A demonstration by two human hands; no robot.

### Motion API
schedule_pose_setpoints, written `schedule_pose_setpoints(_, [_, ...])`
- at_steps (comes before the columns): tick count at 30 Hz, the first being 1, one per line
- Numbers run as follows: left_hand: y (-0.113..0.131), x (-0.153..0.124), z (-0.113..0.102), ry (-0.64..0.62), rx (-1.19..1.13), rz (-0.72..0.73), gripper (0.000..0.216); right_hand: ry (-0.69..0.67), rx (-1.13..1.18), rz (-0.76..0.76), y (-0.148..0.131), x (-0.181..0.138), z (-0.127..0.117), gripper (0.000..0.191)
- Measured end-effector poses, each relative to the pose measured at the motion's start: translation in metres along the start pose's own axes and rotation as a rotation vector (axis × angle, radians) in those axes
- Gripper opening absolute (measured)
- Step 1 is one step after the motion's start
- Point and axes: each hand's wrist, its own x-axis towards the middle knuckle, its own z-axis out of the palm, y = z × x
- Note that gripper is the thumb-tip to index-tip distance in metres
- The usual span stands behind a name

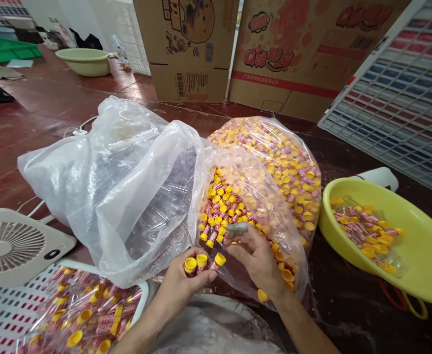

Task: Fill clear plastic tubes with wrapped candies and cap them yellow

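Note:
My left hand (181, 287) is closed around a few small tubes with yellow caps (196, 262), caps pointing up. My right hand (254, 258) pinches another yellow-capped tube (218, 260) right beside them, at the mouth of an open clear plastic bag (238, 206) full of the same yellow-capped tubes. A second, fuller bag of them (278, 157) lies just behind it. To the left a large clear bag (120, 182) holds transparent plastic pieces.
A yellow-green basin (415, 246) at the right holds packed tubes. A white basket (13, 309) at the lower left holds more packs. A small white fan (13, 246) sits left. Cardboard boxes (189, 49) and a gridded tray (403, 98) stand behind.

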Motion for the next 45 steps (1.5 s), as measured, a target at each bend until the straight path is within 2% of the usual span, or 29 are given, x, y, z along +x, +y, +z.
schedule_pose_setpoints(2, [-0.004,0.002,-0.001,0.024,-0.012,0.034,0.039,-0.183,-0.027,0.032,-0.002,-0.002,0.000,0.028])
schedule_pose_setpoints(4, [-0.007,0.004,-0.002,0.046,-0.002,0.077,0.039,-0.241,-0.042,0.049,-0.001,-0.006,0.004,0.022])
schedule_pose_setpoints(10, [-0.009,0.008,-0.006,0.045,0.004,0.110,0.038,-0.152,-0.016,0.058,0.007,-0.008,0.013,0.021])
schedule_pose_setpoints(15, [-0.003,0.004,-0.012,-0.050,0.097,0.107,0.041,-0.039,-0.112,-0.059,0.000,-0.005,0.000,0.022])
schedule_pose_setpoints(17, [-0.003,0.004,-0.010,-0.106,0.121,0.069,0.047,-0.045,-0.125,-0.080,-0.004,-0.005,0.000,0.021])
schedule_pose_setpoints(20, [-0.006,0.005,-0.004,-0.166,0.006,-0.022,0.055,-0.059,-0.017,-0.050,-0.007,-0.005,0.006,0.024])
schedule_pose_setpoints(23, [-0.001,-0.001,-0.009,-0.221,-0.085,-0.033,0.048,0.014,0.032,-0.036,-0.009,-0.004,0.007,0.024])
schedule_pose_setpoints(25, [0.007,-0.014,-0.027,-0.247,0.051,-0.020,0.043,0.084,-0.014,-0.029,-0.011,-0.004,-0.001,0.025])
schedule_pose_setpoints(27, [0.012,-0.035,-0.057,-0.215,0.335,-0.019,0.038,0.151,-0.103,-0.030,-0.012,-0.005,-0.013,0.027])
schedule_pose_setpoints(29, [0.010,-0.059,-0.094,-0.113,0.610,-0.062,0.034,0.225,-0.204,-0.051,-0.013,-0.007,-0.027,0.029])
schedule_pose_setpoints(32, [-0.008,-0.090,-0.141,0.049,0.904,-0.207,0.028,0.305,-0.306,-0.095,-0.010,-0.008,-0.040,0.030])
schedule_pose_setpoints(34, [-0.019,-0.103,-0.155,0.122,1.039,-0.283,0.028,0.290,-0.302,-0.091,-0.007,-0.006,-0.040,0.030])
schedule_pose_setpoints(36, [-0.020,-0.105,-0.154,0.157,1.107,-0.280,0.026,0.245,-0.218,-0.040,-0.004,-0.004,-0.034,0.029])
schedule_pose_setpoints(38, [-0.011,-0.097,-0.141,0.155,1.125,-0.196,0.023,0.205,-0.099,0.018,-0.003,-0.001,-0.024,0.030])
schedule_pose_setpoints(40, [0.005,-0.076,-0.125,0.170,1.154,-0.058,0.030,0.166,-0.009,0.043,-0.002,0.001,-0.014,0.032])
schedule_pose_setpoints(43, [0.026,-0.028,-0.108,0.278,1.331,0.133,0.035,0.096,0.074,0.050,-0.005,0.002,-0.004,0.036])
schedule_pose_setpoints(45, [0.029,0.006,-0.105,0.314,1.490,0.153,0.037,0.089,0.100,0.047,-0.007,0.001,-0.002,0.037])
